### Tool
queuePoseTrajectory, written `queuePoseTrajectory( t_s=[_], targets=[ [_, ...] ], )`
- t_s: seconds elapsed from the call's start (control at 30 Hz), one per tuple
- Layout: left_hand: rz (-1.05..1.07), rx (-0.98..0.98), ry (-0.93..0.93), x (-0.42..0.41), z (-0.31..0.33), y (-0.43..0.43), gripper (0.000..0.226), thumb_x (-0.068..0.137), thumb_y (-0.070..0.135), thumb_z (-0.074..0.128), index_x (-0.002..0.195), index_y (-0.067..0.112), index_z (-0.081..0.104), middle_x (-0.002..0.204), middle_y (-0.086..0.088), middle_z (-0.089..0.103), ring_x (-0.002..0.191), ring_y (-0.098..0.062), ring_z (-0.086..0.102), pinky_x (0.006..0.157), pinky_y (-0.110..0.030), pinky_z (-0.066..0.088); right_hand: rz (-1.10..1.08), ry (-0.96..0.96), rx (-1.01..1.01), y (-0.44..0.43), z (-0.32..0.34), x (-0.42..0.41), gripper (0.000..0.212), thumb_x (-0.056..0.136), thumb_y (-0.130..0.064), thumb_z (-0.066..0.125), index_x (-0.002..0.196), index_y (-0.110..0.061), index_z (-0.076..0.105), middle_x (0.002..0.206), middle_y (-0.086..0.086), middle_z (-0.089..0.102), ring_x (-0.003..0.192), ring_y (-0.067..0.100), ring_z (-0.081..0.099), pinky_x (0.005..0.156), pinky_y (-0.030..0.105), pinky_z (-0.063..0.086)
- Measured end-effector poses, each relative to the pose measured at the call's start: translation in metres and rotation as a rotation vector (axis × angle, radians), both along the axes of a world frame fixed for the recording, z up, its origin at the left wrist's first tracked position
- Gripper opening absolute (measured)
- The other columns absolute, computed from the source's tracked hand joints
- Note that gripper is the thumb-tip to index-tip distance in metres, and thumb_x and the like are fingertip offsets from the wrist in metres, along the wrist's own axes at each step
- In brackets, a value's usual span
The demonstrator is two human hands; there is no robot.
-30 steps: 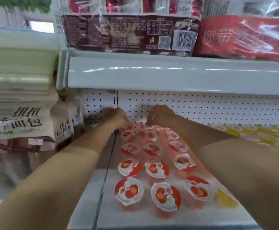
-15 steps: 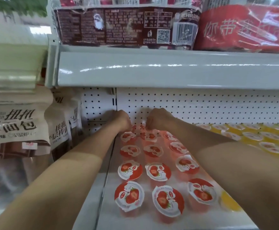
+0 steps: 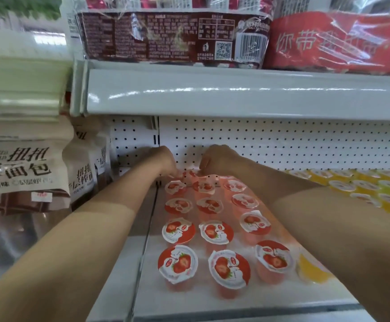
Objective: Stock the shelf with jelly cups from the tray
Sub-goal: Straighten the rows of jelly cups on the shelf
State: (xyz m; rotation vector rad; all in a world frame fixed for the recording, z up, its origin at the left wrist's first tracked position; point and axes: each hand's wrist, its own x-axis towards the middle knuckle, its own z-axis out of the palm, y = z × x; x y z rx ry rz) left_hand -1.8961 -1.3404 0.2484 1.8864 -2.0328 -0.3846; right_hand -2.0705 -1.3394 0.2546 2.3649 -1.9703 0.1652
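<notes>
Strawberry jelly cups (image 3: pixel 177 263) stand in three rows on the white shelf (image 3: pixel 189 307). The left hand (image 3: pixel 166 160) and right hand (image 3: pixel 219 159) reach the far row by the pegboard (image 3: pixel 282 145). The fingers curl down over the cups there, but I cannot tell whether they pinch any.

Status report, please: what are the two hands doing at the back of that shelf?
Left hand and right hand at back-row strawberry jelly cups, fingers hidden. Three columns standing. Yellow cups alongside, right.

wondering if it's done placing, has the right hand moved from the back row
No: the right hand stays by the pegboard, same gap from its seam.
</notes>
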Motion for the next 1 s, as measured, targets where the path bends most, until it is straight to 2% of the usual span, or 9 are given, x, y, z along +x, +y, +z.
queuePoseTrajectory(
  t_s=[0.07,0.17,0.27,0.43,0.57,0.73,0.9,1.0],
  targets=[
    [-0.025,0.119,0.0,-0.001,0.007,0.011,0.049,0.072,0.033,0.086,0.11,0.008,0.066,0.109,-0.01,0.069,0.096,-0.026,0.067,0.088,-0.039,0.057,0.016,-0.004,0.043,0.011,0.009,-0.003,0.045,0.076,-0.055,0.074,0.1,-0.016,0.075,0.104,-0.001,0.071,0.09,0.019,0.066,0.086,0.037,0.056],
    [-0.044,0.219,-0.008,-0.005,0.005,0.021,0.062,0.067,0.033,0.089,0.117,0.006,0.063,0.118,-0.012,0.067,0.098,-0.029,0.067,0.091,-0.041,0.056,0.033,0.02,0.106,0.031,0.016,-0.004,0.045,0.079,-0.05,0.074,0.105,-0.014,0.075,0.112,0.004,0.068,0.102,0.022,0.064,0.092,0.036,0.053],
    [-0.055,0.236,0.023,-0.007,-0.003,0.024,0.061,0.067,0.028,0.089,0.117,0.005,0.063,0.12,-0.01,0.066,0.098,-0.028,0.068,0.092,-0.041,0.055,0.033,0.008,0.165,0.045,0.014,0.0,0.048,0.076,-0.05,0.076,0.109,-0.015,0.074,0.115,0.002,0.068,0.107,0.021,0.063,0.094,0.034,0.051],
    [-0.073,0.174,0.078,-0.009,-0.007,0.027,0.041,0.071,0.02,0.087,0.101,0.001,0.068,0.095,-0.006,0.071,0.083,-0.018,0.07,0.082,-0.034,0.059,0.025,0.035,0.162,0.046,0.002,0.004,0.043,0.079,-0.046,0.076,0.109,-0.015,0.074,0.112,0.003,0.069,0.104,0.022,0.064,0.094,0.035,0.053],
    [-0.079,0.154,0.04,-0.01,-0.006,0.029,0.037,0.072,0.022,0.087,0.094,0.003,0.065,0.088,-0.006,0.069,0.074,-0.016,0.066,0.072,-0.028,0.057,0.023,0.081,0.153,0.045,0.001,0.003,0.04,0.084,-0.04,0.073,0.114,-0.014,0.072,0.117,0.005,0.068,0.106,0.022,0.064,0.095,0.034,0.052],
    [-0.095,0.155,0.0,-0.009,-0.004,0.032,0.049,0.075,0.021,0.084,0.115,0.002,0.066,0.107,-0.008,0.07,0.077,-0.014,0.063,0.061,-0.021,0.049,0.02,0.089,0.158,0.045,0.0,0.005,0.042,0.086,-0.038,0.072,0.12,-0.013,0.069,0.121,0.005,0.066,0.108,0.023,0.062,0.097,0.034,0.05],
    [-0.112,0.177,0.017,-0.01,-0.002,0.035,0.05,0.077,0.016,0.082,0.12,0.0,0.063,0.113,-0.01,0.069,0.09,-0.019,0.064,0.076,-0.025,0.053,0.034,0.098,0.166,0.053,0.003,0.006,0.044,0.092,-0.041,0.062,0.126,-0.013,0.065,0.127,0.007,0.063,0.115,0.023,0.059,0.099,0.032,0.047],
    [-0.123,0.202,0.016,-0.01,-0.002,0.033,0.049,0.077,0.014,0.082,0.12,0.0,0.064,0.115,-0.012,0.069,0.099,-0.022,0.066,0.091,-0.031,0.055,0.019,0.06,0.165,0.053,0.002,0.004,0.041,0.088,-0.036,0.07,0.121,-0.011,0.068,0.123,0.009,0.065,0.111,0.026,0.061,0.094,0.032,0.05]
  ],
)
